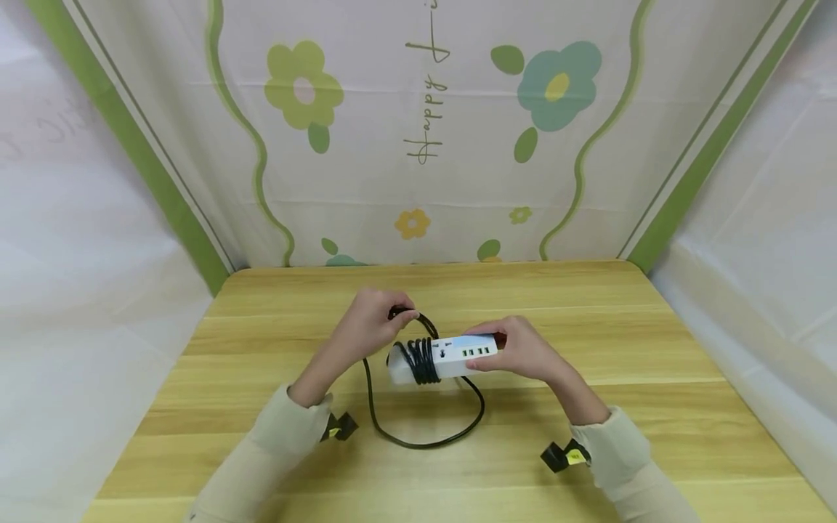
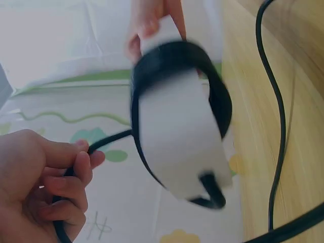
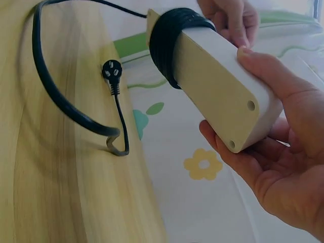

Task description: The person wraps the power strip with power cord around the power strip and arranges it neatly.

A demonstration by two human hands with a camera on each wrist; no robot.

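Observation:
A white power strip [image 1: 450, 367] with sockets and a row of USB ports is held up over the table. My right hand [image 1: 523, 351] grips its right end, thumb on one side and fingers on the other. Black cord [image 1: 426, 363] circles the strip's left half in several turns. Between thumb and fingers, my left hand [image 1: 370, 324] pinches the cord just beyond the strip's upper left; in the left wrist view, the cord runs taut from that hand [image 2: 48, 174] to the coils. In the right wrist view, the three-pin plug [image 3: 112, 71] lies on the table.
A loose loop of cord [image 1: 425, 446] hangs below the strip, over the wooden table [image 1: 588, 305]. A flowered cloth [image 1: 366, 174] rises behind the table's far edge, with white sheets [image 1: 85, 240] at the sides. Small black wrist cameras [image 1: 556, 457] sit at both sleeves.

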